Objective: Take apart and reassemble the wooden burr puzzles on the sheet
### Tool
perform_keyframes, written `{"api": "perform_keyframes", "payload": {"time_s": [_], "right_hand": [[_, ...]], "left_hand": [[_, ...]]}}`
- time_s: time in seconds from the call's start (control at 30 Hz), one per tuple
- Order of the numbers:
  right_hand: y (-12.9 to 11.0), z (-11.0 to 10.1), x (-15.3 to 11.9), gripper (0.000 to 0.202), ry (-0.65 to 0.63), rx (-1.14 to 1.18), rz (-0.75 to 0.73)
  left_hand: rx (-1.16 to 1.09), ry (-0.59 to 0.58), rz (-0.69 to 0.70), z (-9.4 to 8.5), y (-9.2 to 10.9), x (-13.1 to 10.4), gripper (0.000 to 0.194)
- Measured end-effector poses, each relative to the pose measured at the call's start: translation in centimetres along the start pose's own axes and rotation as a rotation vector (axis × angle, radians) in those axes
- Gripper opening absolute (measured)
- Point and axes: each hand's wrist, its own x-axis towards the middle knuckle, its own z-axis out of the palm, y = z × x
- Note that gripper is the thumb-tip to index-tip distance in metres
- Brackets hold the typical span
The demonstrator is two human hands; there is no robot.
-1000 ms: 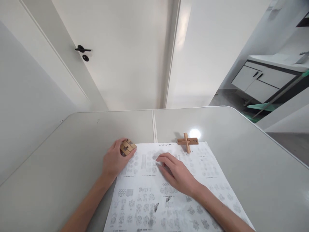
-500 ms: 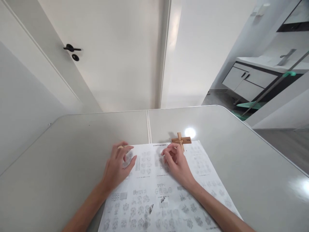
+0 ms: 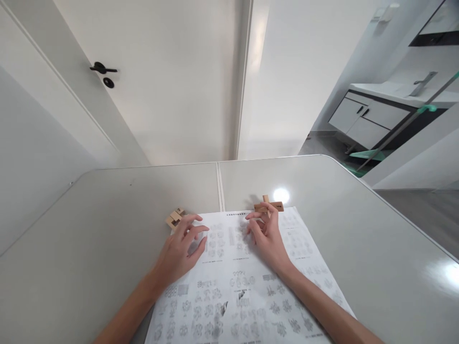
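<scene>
My left hand hovers over the upper left of a large printed paper sheet, its fingers apart and nothing in them. Just past its knuckles are notched wooden puzzle blocks with a dark mark, partly hidden by the hand. My right hand is above the sheet's upper right part, fingers bent but apart and holding nothing that I can see. Its index finger overlaps a cross-shaped wooden puzzle at the sheet's top edge; whether they touch I cannot tell. Rows of small diagrams cover the sheet.
The sheet lies on a glossy grey table with a seam down its far half. Behind stands a white door with a black handle. A sink cabinet and a green-trimmed pole are at far right.
My left hand has moved slightly right and down, uncovering the wooden blocks at left. My right hand has shifted a little right and up, its index finger now overlapping the cross-shaped puzzle.
</scene>
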Motion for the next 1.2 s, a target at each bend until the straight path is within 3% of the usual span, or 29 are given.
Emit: {"api": "perform_keyframes", "payload": {"time_s": [0.4,0.63,0.77,0.87,1.03,1.1,1.2], "right_hand": [[0.5,-0.4,0.2,0.018,-0.011,-0.001,-0.010],[-1.2,-0.3,-0.5,0.044,-0.181,0.074,0.058],[-1.2,-0.2,-0.7,0.050,-0.312,0.076,0.094],[-0.9,-0.1,-1.1,0.051,-0.437,0.102,0.107],[-1.0,0.0,-2.0,0.055,-0.693,0.125,0.136],[-1.2,0.0,-2.2,0.059,-0.759,0.114,0.163],[-1.4,-0.1,-2.3,0.056,-0.790,0.106,0.175]], "left_hand": [[-0.034,-0.040,0.013,0.3,-0.1,-0.1,0.012],[-0.064,-0.044,0.009,0.3,0.2,0.0,0.013],[-0.130,-0.081,-0.061,0.2,0.7,0.0,0.013],[-0.233,-0.119,-0.160,0.1,1.2,-0.1,0.034],[-0.505,-0.268,-0.262,-0.1,2.4,-0.2,0.097],[-0.628,-0.353,-0.252,-0.2,2.8,-0.1,0.101],[-0.736,-0.379,-0.242,-0.2,3.0,0.0,0.082]]}}
